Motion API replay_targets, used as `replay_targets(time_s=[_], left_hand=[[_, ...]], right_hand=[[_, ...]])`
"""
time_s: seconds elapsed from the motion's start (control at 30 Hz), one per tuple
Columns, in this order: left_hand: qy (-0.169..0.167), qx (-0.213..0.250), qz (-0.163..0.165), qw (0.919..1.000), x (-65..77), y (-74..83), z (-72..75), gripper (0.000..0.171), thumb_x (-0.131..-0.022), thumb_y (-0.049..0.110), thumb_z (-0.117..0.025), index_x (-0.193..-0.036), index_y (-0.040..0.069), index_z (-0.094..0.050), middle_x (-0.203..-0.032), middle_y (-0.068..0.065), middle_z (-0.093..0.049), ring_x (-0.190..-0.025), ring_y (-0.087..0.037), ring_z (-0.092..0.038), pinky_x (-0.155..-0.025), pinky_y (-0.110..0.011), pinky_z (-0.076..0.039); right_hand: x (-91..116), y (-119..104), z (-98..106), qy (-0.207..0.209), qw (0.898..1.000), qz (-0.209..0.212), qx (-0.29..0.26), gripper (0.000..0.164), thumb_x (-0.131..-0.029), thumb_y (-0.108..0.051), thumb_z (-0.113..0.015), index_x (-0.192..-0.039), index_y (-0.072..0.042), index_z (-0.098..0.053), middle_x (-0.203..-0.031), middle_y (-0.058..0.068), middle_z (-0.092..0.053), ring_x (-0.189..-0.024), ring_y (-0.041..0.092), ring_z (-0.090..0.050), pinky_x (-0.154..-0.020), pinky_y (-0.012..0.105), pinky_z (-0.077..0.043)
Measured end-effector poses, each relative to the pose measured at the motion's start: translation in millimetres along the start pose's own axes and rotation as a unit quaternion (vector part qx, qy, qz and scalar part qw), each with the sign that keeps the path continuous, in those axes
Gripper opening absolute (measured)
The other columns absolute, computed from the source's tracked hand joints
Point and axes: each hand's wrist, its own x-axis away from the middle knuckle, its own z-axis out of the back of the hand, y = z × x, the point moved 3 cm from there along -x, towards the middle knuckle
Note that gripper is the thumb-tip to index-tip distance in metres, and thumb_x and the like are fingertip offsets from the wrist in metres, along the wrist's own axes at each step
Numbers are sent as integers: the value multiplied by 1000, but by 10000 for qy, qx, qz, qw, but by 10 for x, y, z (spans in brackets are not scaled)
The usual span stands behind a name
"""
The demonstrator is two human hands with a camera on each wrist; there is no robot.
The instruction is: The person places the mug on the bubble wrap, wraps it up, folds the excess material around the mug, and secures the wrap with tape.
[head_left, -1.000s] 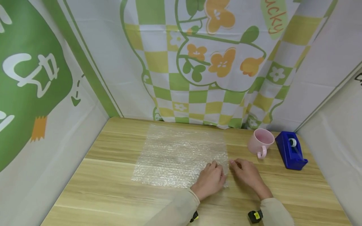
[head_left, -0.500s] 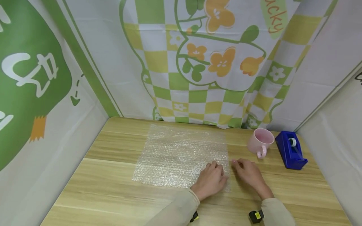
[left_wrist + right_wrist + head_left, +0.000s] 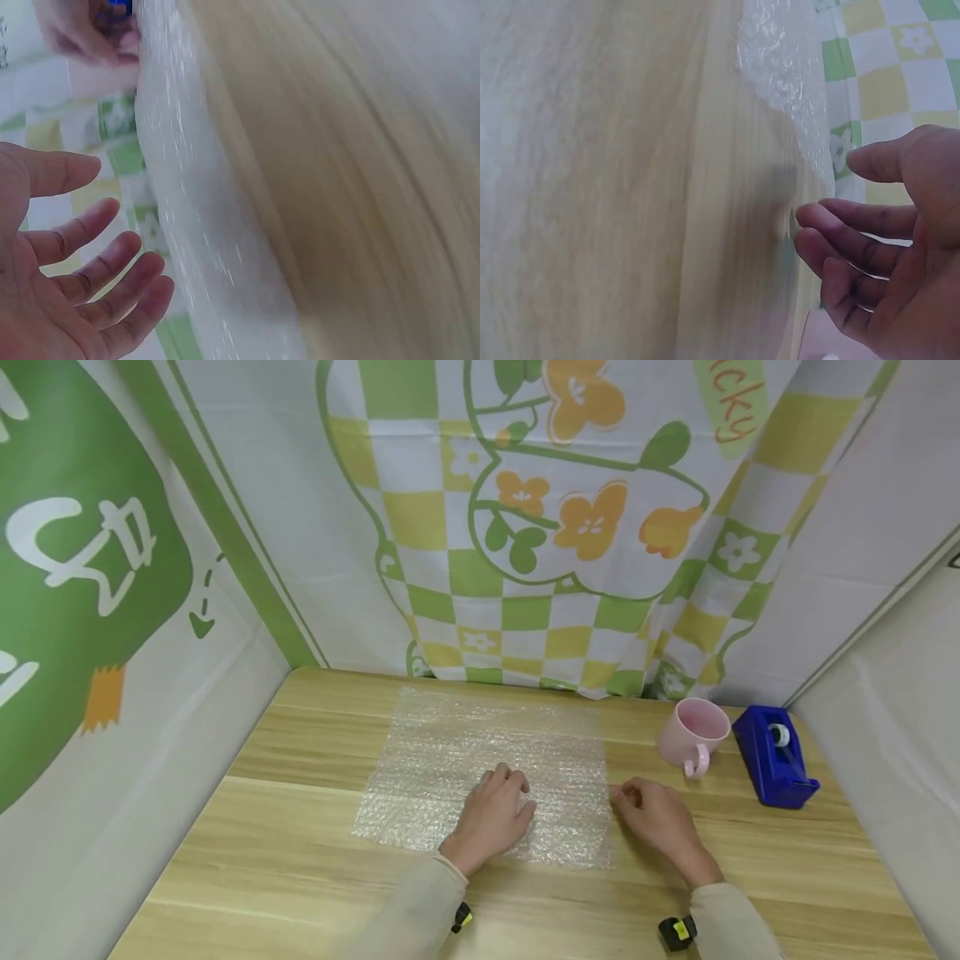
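A clear sheet of bubble wrap [image 3: 435,768] lies flat on the wooden table. Over its lower middle is my left hand [image 3: 489,817]; the left wrist view shows that hand [image 3: 71,277] with fingers spread, relaxed and holding nothing. Just beyond the sheet's right edge my right hand [image 3: 658,820] stays low near the tabletop. Seen from the right wrist, this hand [image 3: 900,247] has loosely bent fingers and a thumb apart from them, with nothing between. The bubble wrap [image 3: 784,60] appears there past the fingertips.
A pink mug [image 3: 681,745] stands behind and to the right of my right hand, its handle toward me. Beside it is a blue tape dispenser [image 3: 765,768] with a roll in it. Printed curtain [image 3: 525,610] hangs along the back edge of the wooden table [image 3: 247,843].
My left hand has moved left from the sheet's lower right corner to over its lower middle, uncovering that corner. The right hand has hardly moved.
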Motion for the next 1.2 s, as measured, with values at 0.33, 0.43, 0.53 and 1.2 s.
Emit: replay_targets(time_s=[0.33,0.43,0.53,1.2], left_hand=[[165,95,491,9986,104,-354,252,27,-95,22,-70,-112,3,-68,-106,-11,-60,-94,-27,-58,-81,-43,-53],[202,70,590,9980,137,-423,297,29,-94,22,-72,-115,2,-68,-109,-13,-61,-96,-29,-58,-84,-46,-53],[258,13,678,9974,169,-486,337,31,-93,21,-72,-116,1,-67,-111,-15,-61,-98,-31,-58,-85,-48,-53],[434,35,1014,9939,255,-721,466,34,-94,21,-72,-119,0,-66,-117,-18,-61,-103,-35,-58,-87,-51,-52]], right_hand=[[-4,-314,-151,457,9808,1651,936,37,-92,-24,-74,-117,3,-68,-115,22,-65,-109,44,-59,-89,60,-49],[8,-398,-218,217,9748,1955,1049,43,-92,-28,-75,-124,0,-66,-122,21,-62,-115,43,-55,-91,62,-48],[16,-466,-263,79,9703,2132,1139,50,-91,-32,-76,-129,-1,-63,-126,21,-60,-119,43,-54,-93,64,-46],[135,-596,-542,-569,9533,2645,1344,53,-94,-40,-71,-139,-13,-61,-142,22,-52,-131,42,-48,-109,63,-35]])
